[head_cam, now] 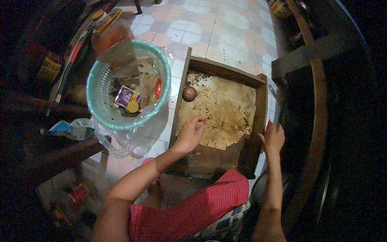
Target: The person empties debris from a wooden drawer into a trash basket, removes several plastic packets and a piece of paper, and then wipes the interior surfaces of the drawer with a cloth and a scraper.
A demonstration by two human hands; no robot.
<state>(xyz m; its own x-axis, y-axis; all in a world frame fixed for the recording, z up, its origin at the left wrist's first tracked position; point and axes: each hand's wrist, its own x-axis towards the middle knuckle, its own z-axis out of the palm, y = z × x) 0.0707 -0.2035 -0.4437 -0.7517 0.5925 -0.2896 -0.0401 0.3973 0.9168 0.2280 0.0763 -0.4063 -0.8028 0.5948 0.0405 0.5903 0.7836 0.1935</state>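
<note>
A wooden drawer (260, 112) stands on the tiled floor before me, its bottom covered by a stained, torn sheet of paper (223, 112) with dark crumbs on it. Near its left wall lies a round brown ball-like object (189, 94). My left hand (191, 133) hovers over the lower left part of the paper with its fingers curled; whether it holds something small cannot be told. Outside the drawer's right wall, my right hand (273, 139) is at a red object (268, 125), mostly hidden by the fingers, and its grip is unclear.
Left of the drawer stands a green plastic basket (90, 90) lined with clear plastic, holding cardboard and packaging. A large jar with a yellow lid (97, 15) stands behind it, a plastic bottle (65, 128) lies at left, and wooden furniture (319, 90) borders the right.
</note>
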